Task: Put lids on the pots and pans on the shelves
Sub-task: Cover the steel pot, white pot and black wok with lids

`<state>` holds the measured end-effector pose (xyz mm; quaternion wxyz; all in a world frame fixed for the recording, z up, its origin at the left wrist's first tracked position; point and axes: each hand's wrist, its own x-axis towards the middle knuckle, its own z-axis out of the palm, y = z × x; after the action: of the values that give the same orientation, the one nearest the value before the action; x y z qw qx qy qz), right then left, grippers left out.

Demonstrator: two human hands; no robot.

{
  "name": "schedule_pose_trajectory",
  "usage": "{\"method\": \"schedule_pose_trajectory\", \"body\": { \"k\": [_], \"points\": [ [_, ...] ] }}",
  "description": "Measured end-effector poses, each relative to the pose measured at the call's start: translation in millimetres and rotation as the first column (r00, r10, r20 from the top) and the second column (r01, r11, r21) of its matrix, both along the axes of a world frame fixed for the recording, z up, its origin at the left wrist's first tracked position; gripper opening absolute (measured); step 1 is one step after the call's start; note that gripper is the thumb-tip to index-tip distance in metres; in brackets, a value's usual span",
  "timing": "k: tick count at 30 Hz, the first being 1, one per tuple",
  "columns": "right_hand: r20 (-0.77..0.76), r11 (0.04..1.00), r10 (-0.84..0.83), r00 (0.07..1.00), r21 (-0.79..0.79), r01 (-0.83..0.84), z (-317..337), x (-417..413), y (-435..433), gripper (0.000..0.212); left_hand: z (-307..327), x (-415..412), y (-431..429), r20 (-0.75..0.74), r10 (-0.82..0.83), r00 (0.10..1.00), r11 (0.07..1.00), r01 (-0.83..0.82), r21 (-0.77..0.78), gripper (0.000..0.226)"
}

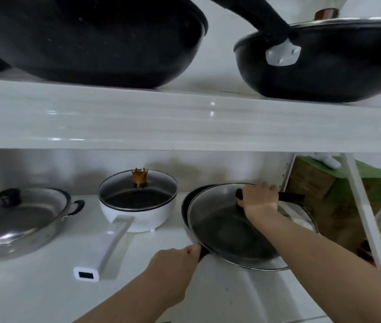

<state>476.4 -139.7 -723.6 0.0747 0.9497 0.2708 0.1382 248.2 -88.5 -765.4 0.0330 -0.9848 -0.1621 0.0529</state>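
Note:
On the lower shelf point(45, 287) a black frying pan point(190, 203) sits at the right under a glass lid point(226, 234) with a steel rim. The lid lies shifted toward the front right of the pan. My right hand point(258, 199) grips the lid's black bar handle. My left hand point(175, 264) holds the pan's dark handle at its front edge. A white saucepan point(138, 213) wears a glass lid with a gold crown knob point(140, 176). At the far left a steel pan point(21, 222) carries a steel lid.
The upper shelf point(185, 120) holds a large black wok point(91, 43) without a lid at the left and a lidded black pan point(336, 66) at the right. A white shelf post point(362, 206) and a green-and-brown box point(338, 197) stand right of the frying pan.

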Motion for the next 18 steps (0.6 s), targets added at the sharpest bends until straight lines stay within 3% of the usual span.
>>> {"method": "schedule_pose_trajectory", "body": {
  "k": [7,11,15,18],
  "points": [
    [-0.014,0.987,0.055,0.998,0.149,-0.053,-21.9,11.1,25.0,0.030,-4.1,2.6,2.5,0.009,0.032,0.999,0.999,-0.031,-0.040,0.061],
    [0.005,0.987,0.074,0.997,0.141,-0.074,-28.1,18.7,27.1,0.040,-3.9,3.6,2.8,0.039,0.027,0.999,0.998,-0.025,-0.060,0.055],
    [0.037,0.988,0.087,0.996,0.128,-0.091,-32.4,26.4,30.2,0.025,-6.5,3.4,3.1,0.065,0.028,0.997,0.999,-0.026,-0.018,0.056],
    [0.050,0.988,0.091,0.995,0.119,-0.096,-33.8,32.0,33.9,0.030,-7.5,4.7,5.0,0.064,0.016,0.998,1.000,-0.016,0.007,0.055]
  ]
}}
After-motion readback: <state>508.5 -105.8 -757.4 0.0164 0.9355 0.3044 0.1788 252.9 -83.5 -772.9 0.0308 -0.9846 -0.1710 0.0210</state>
